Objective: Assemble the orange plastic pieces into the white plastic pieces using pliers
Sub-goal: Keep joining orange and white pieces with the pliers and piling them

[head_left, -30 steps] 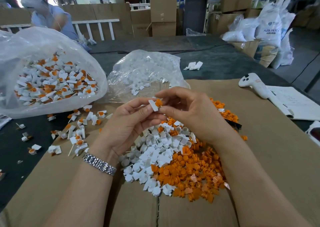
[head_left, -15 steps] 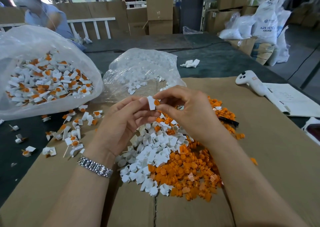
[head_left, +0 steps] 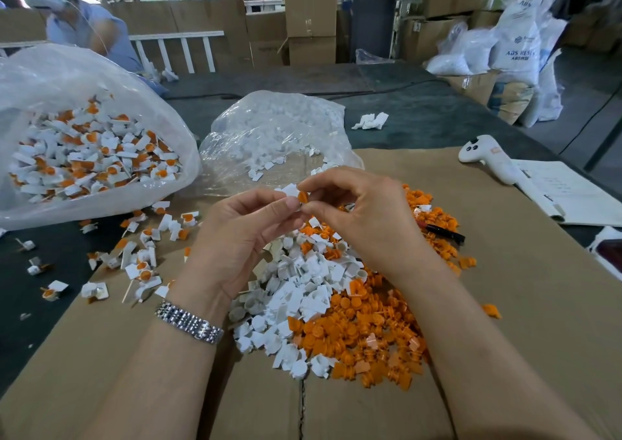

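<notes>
Left hand (head_left: 242, 237) pinches one white piece (head_left: 290, 190), right hand (head_left: 363, 217) one orange piece (head_left: 303, 196)

On the cardboard sheet (head_left: 505, 322) the loose pile of pieces (head_left: 323, 305) lies at the middle, a controller (head_left: 484, 157) and paper (head_left: 572, 190) by its far right corner. Two bags stand behind: one bag of joined pieces (head_left: 84, 137) off the left edge (strays (head_left: 141, 251) before it), another bag (head_left: 276, 137) at the far edge.

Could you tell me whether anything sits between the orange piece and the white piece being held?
Nothing visible: the small orange plastic piece in the right hand already touches the flat white plastic piece in the left hand.
</notes>
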Tool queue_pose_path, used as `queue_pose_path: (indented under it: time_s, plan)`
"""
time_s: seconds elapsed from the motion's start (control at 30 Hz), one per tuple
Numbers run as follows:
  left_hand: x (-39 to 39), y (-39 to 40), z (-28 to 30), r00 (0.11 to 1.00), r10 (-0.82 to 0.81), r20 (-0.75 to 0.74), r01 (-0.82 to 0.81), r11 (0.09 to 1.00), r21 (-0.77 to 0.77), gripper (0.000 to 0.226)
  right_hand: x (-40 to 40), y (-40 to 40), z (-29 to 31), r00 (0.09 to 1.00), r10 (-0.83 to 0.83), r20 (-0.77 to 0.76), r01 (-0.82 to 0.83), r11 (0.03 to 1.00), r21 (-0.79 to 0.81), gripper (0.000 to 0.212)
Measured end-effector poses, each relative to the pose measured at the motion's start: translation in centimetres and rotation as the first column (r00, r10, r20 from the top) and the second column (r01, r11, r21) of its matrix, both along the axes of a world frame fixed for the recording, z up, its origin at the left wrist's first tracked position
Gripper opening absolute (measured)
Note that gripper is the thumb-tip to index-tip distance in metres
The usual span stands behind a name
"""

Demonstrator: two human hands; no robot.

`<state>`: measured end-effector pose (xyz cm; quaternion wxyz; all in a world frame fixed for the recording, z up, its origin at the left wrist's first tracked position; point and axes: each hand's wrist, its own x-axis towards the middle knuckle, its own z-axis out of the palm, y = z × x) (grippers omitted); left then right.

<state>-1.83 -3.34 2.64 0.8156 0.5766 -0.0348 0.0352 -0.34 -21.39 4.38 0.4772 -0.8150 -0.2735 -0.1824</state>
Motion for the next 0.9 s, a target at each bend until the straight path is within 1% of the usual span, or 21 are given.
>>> queue_pose_path:
  time_s: [0.13,0.27,0.33,0.37,0.4,0.43,0.47,0.5,0.53,0.57,0.63,0.7,0.77,0.83,0.9]
  plan:
    - [-0.1,0.0,0.0,1.0,-0.012,0.004,0.011,1.0,0.023,0.016,0.0,0.1,-0.1,1.0,0.001,0.007,-0.001,1.0,-0.021,0.021]
    - [0.0,-0.1,0.1,1.0,0.01,-0.004,-0.009,0.997,0.079,0.012,0.1,0.0,-0.1,1.0,0.013,-0.009,-0.014,0.997,-0.074,0.024]
    - [0.0,0.0,0.0,0.999,0.045,-0.029,-0.043,0.995,0.095,0.013,0.5,-0.3,-0.1,0.998,-0.047,-0.05,0.039,0.988,-0.152,0.031]
    - [0.1,0.1,0.0,0.997,0.068,-0.045,-0.063,0.993,0.098,0.014,0.8,-0.8,-0.1,0.989,-0.132,-0.069,0.113,0.968,-0.225,0.035]
    - [0.1,0.1,0.0,0.994,0.089,-0.061,-0.083,0.992,0.095,0.014,1.1,-1.4,-0.2,0.965,-0.253,-0.068,0.217,0.917,-0.334,0.039]
    - [0.1,0.2,0.0,0.992,0.104,-0.074,-0.097,0.991,0.089,0.016,1.4,-2.1,-0.4,0.921,-0.386,-0.059,0.316,0.826,-0.467,0.043]
    - [0.1,0.3,0.0,0.99,0.114,-0.084,-0.107,0.991,0.083,0.018,1.5,-2.7,-0.6,0.864,-0.499,-0.064,0.369,0.715,-0.594,0.048]
    - [0.1,0.3,-0.1,0.989,0.12,-0.089,-0.113,0.99,0.08,0.02,1.6,-3.3,-0.7,0.812,-0.577,-0.089,0.365,0.62,-0.695,0.054]
    - [0.2,0.4,-0.1,0.989,0.12,-0.092,-0.113,0.99,0.078,0.02,1.7,-3.6,-0.9,0.776,-0.62,-0.119,0.327,0.556,-0.764,0.059]
    - [0.2,0.5,-0.1,0.989,0.115,-0.092,-0.108,0.991,0.074,0.019,1.7,-3.8,-1.1,0.759,-0.637,-0.137,0.29,0.518,-0.804,0.059]
    - [0.3,0.5,-0.2,0.991,0.09,-0.095,-0.085,0.995,0.051,0.015,1.6,-3.7,-1.3,0.758,-0.641,-0.12,0.271,0.477,-0.836,0.051]
    - [0.3,0.5,-0.3,0.993,0.065,-0.103,-0.062,0.998,0.03,0.011,1.6,-3.5,-1.4,0.765,-0.638,-0.092,0.275,0.452,-0.848,0.045]
    - [0.3,0.5,-0.3,0.993,0.056,-0.106,-0.053,0.998,0.033,0.012,1.6,-3.3,-1.3,0.771,-0.632,-0.08,0.284,0.454,-0.844,0.043]
    - [0.2,0.5,-0.3,0.993,0.061,-0.098,-0.059,0.998,0.024,0.015,1.7,-3.3,-1.3,0.774,-0.627,-0.085,0.312,0.495,-0.811,0.047]
    - [0.3,0.4,-0.2,0.993,0.073,-0.092,-0.073,0.997,0.003,0.018,1.8,-3.4,-1.1,0.778,-0.622,-0.095,0.358,0.562,-0.746,0.043]
